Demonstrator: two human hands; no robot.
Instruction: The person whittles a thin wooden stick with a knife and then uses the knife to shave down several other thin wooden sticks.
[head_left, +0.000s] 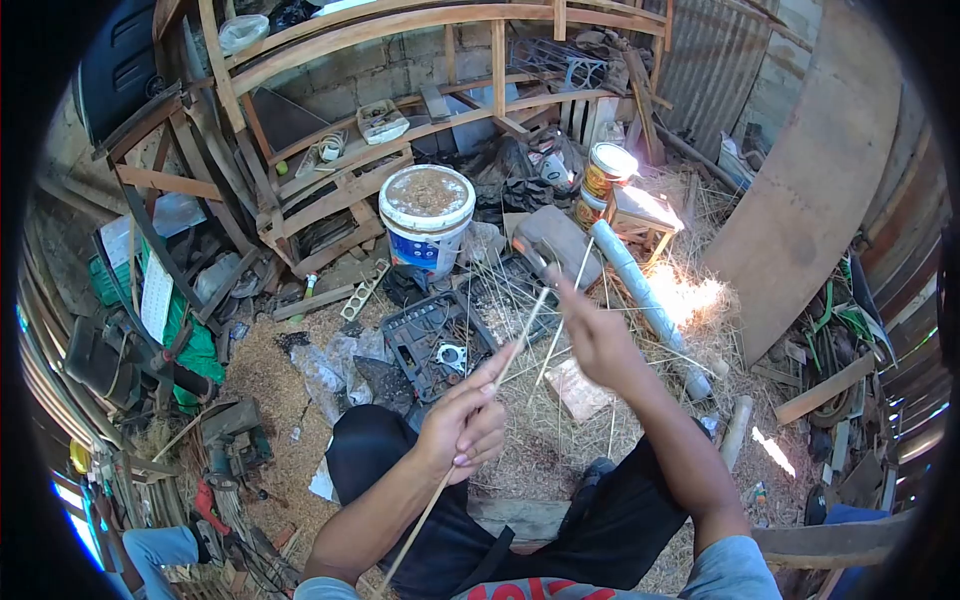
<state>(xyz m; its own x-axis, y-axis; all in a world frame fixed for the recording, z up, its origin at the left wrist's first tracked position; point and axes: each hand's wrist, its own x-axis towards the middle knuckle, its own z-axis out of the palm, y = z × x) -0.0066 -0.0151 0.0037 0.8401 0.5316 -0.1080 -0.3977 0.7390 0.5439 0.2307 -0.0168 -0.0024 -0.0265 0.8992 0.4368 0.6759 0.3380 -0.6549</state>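
Observation:
My left hand (463, 425) is closed around a thin pale bamboo strip (415, 532), which slants from my lap up toward my right hand. Slightly smeared by motion, my right hand (598, 345) is closed on a small metal blade (551, 273), mostly hidden by the fingers. The blade shows close to the strip's upper end. Past the hands, several loose thin strips (556, 335) lie across the floor. A wooden block (580, 388) rests below my right hand, partly covered by strips.
An open dark tool case (420, 345) lies ahead, with a white bucket (427, 215) behind it. A grey-blue pipe (640, 280) slants at the right, near a small wooden stool (647, 210). A large board (830, 170) leans at far right. Another person's leg (160, 555) shows lower left.

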